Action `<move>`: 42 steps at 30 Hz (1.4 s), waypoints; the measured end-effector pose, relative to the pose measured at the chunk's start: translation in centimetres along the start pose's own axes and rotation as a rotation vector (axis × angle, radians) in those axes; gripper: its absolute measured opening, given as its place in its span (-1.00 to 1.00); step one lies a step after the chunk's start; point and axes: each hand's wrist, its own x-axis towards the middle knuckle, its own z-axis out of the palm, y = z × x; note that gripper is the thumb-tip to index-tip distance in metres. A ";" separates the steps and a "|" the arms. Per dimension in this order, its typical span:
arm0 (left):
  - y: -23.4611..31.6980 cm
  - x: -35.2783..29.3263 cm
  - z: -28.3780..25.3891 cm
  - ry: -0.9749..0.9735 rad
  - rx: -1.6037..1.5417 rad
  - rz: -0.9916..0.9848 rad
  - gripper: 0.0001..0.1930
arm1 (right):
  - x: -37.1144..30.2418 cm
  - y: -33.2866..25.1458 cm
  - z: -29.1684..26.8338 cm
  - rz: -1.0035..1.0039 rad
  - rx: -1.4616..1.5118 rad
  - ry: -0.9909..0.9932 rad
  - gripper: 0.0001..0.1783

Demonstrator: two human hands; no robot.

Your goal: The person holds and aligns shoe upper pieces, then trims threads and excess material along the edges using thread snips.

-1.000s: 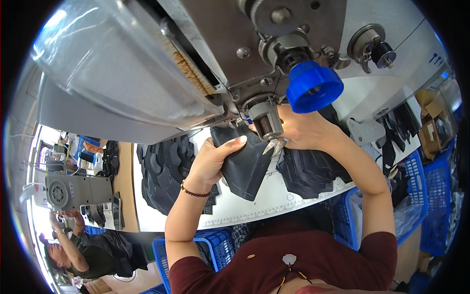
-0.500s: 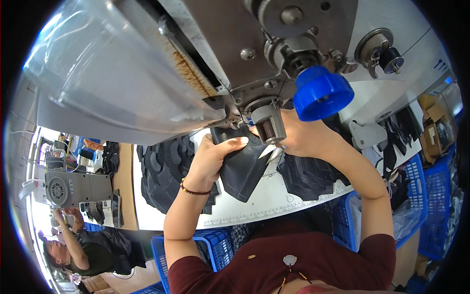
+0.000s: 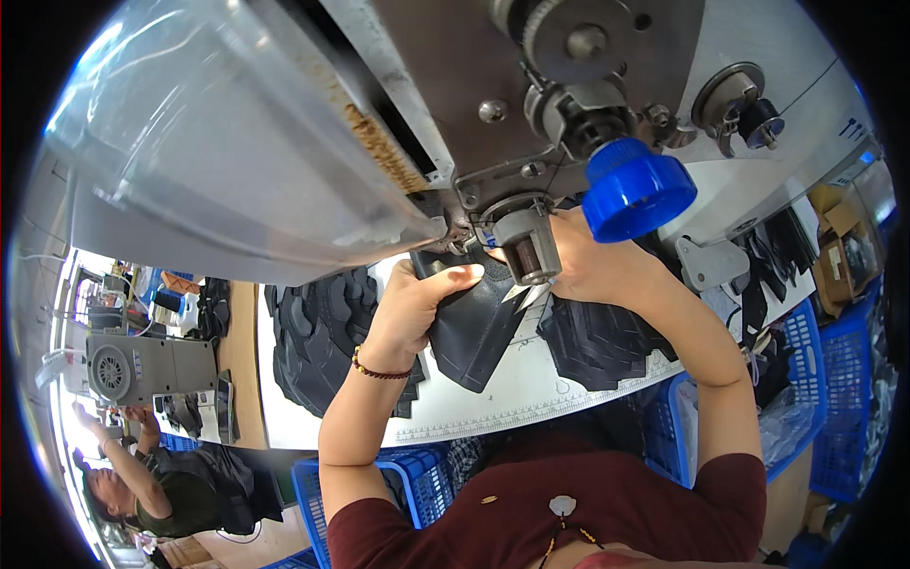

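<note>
A black leather-like piece, shaped like a shoe part, lies under the head of a sewing machine. My left hand grips its left edge, thumb on top and fingers beneath. To the right of the stitching spot, my right hand is closed round a small pair of scissors, whose pointed blades stick out over the piece. Some of its fingertips reach the piece behind the machine's metal cylinder and are mostly hidden. The needle area is hard to make out.
Stacks of black cut pieces lie left and right on the white table. A blue knob juts out above my right hand. Blue baskets stand below the table edge. Another person works at far left.
The machine head appears slightly farther right and lower in view. My hands keep nearly the same hold on the black piece and scissors. The other person's arms have shifted a little.
</note>
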 end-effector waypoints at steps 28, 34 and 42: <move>0.5 0.6 -1.7 -0.067 0.105 0.046 -0.59 | 0.1 -0.7 -0.1 0.061 -0.029 -0.036 -0.52; 0.1 1.0 -2.0 -0.074 0.063 0.044 -0.59 | 0.1 -0.8 -0.2 0.080 -0.025 -0.013 -0.53; 0.2 1.3 -2.1 -0.064 0.032 0.030 -0.60 | 0.3 -0.9 -0.4 0.096 0.007 0.017 -0.60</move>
